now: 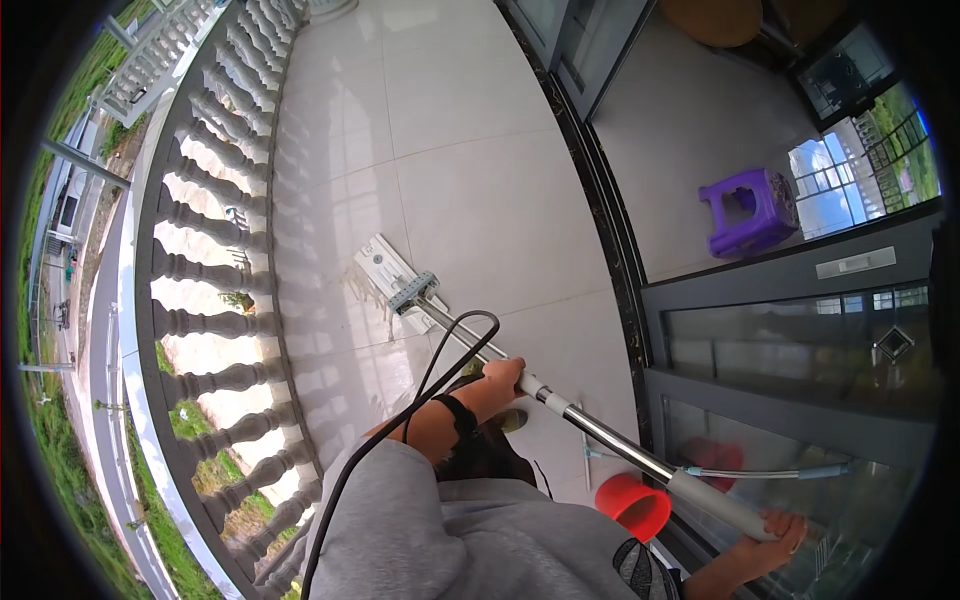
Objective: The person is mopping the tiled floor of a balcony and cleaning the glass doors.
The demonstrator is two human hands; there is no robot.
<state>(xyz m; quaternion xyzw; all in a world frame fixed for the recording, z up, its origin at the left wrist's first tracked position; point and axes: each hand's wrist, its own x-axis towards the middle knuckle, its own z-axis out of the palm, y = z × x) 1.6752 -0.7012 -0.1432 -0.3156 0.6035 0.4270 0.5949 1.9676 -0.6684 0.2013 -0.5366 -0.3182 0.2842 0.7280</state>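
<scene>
A flat mop (pixel 384 268) with a white plate and a pale fringe lies on the tiled floor (pixel 480 195). Its metal pole (pixel 619 433) runs diagonally back towards my body. My left hand (pixel 504 377) grips the pole partway along, at a pale collar; a black band circles that forearm. Down at the lower right, my right hand (pixel 781 535) is wrapped around the end of the grey handle sleeve (pixel 716 501). A black cable (pixel 397 420) loops across the view in front of my left arm.
A stone balustrade (pixel 214 274) borders the left side. To the right are a dark door track (pixel 600 202) and grey-framed glass doors (pixel 780 345). Near my right side stand a red bucket (pixel 626 495) and a long-handled tool (pixel 765 473). Indoors sits a purple plastic stool (pixel 776 206).
</scene>
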